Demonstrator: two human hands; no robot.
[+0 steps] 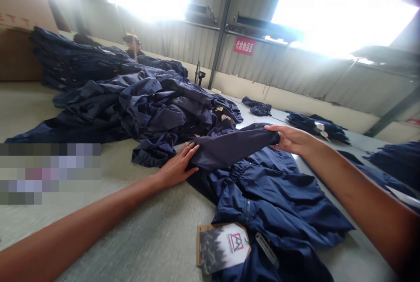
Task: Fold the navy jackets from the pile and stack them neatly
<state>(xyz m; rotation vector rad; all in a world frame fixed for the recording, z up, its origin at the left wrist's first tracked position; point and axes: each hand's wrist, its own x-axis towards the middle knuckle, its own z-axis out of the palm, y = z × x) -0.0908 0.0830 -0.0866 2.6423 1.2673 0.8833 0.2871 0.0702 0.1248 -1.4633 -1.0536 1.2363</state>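
A navy garment (272, 186) with a short zipper lies on the table in front of me, and one long panel of it, like a sleeve (229, 146), stretches between my hands. My right hand (287, 139) pinches the far end of this sleeve between thumb and fingers. At the other end, my left hand (179, 166) lies with fingers stretched out against the cloth and the thumb apart. A printed hang tag (225, 247) rests at the garment's near edge, beside a small pale label strip (266, 249).
A big heap of crumpled navy garments (157, 102) covers the table (138, 229) on the far left. Folded navy garments (316, 127) lie to the right, with more at the right edge. A person (131, 46) is behind the heap. A cardboard box (19, 54) stands at far left.
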